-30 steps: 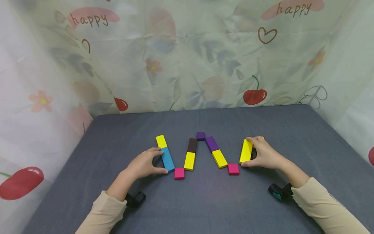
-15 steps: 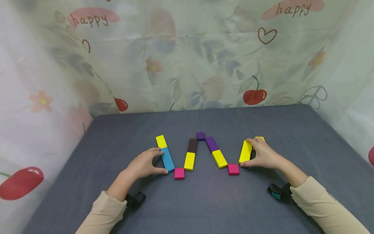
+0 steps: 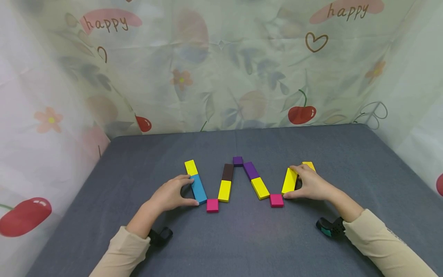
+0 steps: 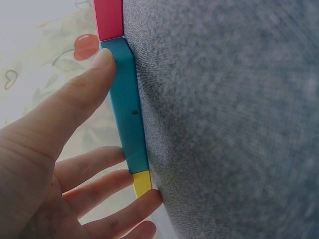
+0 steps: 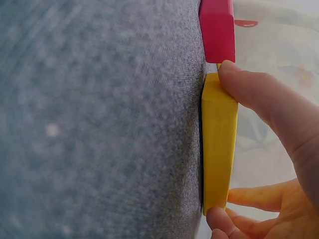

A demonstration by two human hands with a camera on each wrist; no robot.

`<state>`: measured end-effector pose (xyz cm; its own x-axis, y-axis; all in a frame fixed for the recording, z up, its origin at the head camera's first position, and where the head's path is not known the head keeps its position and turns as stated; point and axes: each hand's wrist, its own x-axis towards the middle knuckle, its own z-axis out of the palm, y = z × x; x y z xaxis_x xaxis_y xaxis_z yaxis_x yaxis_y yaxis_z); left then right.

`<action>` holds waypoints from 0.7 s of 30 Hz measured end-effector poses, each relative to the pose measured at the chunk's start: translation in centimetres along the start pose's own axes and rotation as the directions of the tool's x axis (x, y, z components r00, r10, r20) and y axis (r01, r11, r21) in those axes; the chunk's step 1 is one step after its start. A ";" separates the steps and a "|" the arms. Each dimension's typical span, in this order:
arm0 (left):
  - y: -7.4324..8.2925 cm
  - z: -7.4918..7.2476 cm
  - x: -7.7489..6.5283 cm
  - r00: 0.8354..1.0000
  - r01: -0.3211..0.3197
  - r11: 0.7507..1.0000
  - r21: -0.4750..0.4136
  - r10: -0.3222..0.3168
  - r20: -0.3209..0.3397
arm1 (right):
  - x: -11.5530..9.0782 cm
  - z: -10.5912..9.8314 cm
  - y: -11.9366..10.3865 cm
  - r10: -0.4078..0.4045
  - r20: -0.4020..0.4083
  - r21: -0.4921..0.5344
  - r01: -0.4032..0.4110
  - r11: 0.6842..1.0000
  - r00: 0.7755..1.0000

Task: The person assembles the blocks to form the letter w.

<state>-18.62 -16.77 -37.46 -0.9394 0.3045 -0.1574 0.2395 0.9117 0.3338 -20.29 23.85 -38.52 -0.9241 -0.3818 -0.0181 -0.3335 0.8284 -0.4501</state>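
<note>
My left hand [image 3: 171, 192] holds the blue block [image 3: 198, 189] between thumb and fingers; in the left wrist view the thumb tip lies on the blue block [image 4: 128, 109] near its pink end. A yellow block [image 3: 191, 167] adjoins its far end, a pink block [image 3: 212, 206] its near end. My right hand [image 3: 313, 184] pinches a yellow block [image 3: 290, 181] lengthwise, thumb at the near end, fingers at the far end. In the right wrist view a small gap separates this yellow block [image 5: 218, 149] from the pink block [image 5: 218, 32]. Another yellow block [image 3: 308, 165] lies partly hidden behind the right hand.
Between the hands, a brown block [image 3: 227, 172], yellow block [image 3: 224, 191], small purple block [image 3: 237, 161], longer purple block [image 3: 250, 170] and yellow block [image 3: 260, 188] form a peak. A second pink block [image 3: 276, 200] ends it at right. The grey table [image 3: 242, 242] meets a printed curtain [image 3: 221, 77].
My right hand has slid the yellow block slightly left and nearer, toward the right pink block. More of the yellow block behind that hand shows. The left hand has stayed in place.
</note>
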 end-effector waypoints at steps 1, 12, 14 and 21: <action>0.0 0.0 0.0 1.000 0.001 1.000 0.000 -0.001 0.001 | 0.0 0.0 0.0 -0.004 0.002 0.002 0.004 1.000 1.000; 0.0 0.0 0.0 1.000 0.001 1.000 0.000 -0.001 0.000 | -0.2 -0.2 0.0 0.010 0.037 0.003 -0.010 1.000 0.999; 0.0 -0.1 0.0 1.000 0.003 1.000 0.000 -0.003 0.002 | -0.2 -0.4 0.0 0.010 0.043 0.008 -0.010 1.000 0.999; 0.0 -0.1 0.0 1.000 0.003 1.000 0.001 -0.003 0.000 | -0.5 -0.7 0.3 0.010 0.060 0.015 -0.011 1.000 0.998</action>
<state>-18.69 -16.77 -37.40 -0.9401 0.3019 -0.1584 0.2372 0.9129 0.3321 -20.06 24.58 -38.04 -0.9145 -0.3974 -0.0757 -0.3205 0.8260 -0.4636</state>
